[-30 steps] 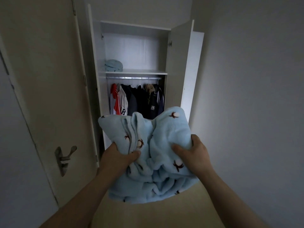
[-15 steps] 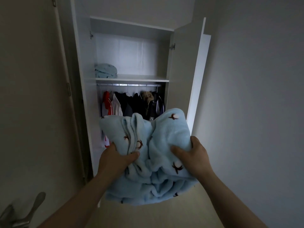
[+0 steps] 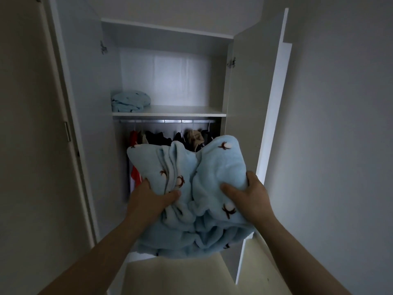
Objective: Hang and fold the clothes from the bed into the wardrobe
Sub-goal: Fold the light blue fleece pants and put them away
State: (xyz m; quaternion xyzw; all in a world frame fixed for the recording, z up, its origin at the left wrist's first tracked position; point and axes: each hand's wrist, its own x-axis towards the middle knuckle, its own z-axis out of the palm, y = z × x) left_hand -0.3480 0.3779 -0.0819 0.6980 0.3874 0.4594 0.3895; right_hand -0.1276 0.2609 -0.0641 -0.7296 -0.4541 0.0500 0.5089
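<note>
Head view, wardrobe (image 3: 165, 28): both doors stand open, and the shelf (image 3: 180, 111) crossing the inside is the landmark for every place below.
Done, on the shelf: a folded blue garment (image 3: 130, 102) lies at the shelf's left end.
Done, under the shelf: a rail (image 3: 165, 121) runs just beneath it and carries the hanging clothes (image 3: 161, 137), which are dark, red and beige pieces on hangers.
In hand: a light-blue fleece bundle (image 3: 221, 162) with small brown-and-white motifs. It is gathered loosely rather than folded flat. It is held below and in front of the shelf and hides part of the hanging clothes.
Left hand (image 3: 148, 196): grasps the bundle's left side with the thumb on top; the fingers are hidden underneath.
Right hand (image 3: 248, 199): grasps the bundle's right side the same way, with the thumb pressed into the fleece.
Left to do: as I judge it, this piece is not yet stored. It probably belongs on the shelf, to the right of the folded blue garment.
Bed: out of view, so I cannot tell how many clothes remain.
</note>
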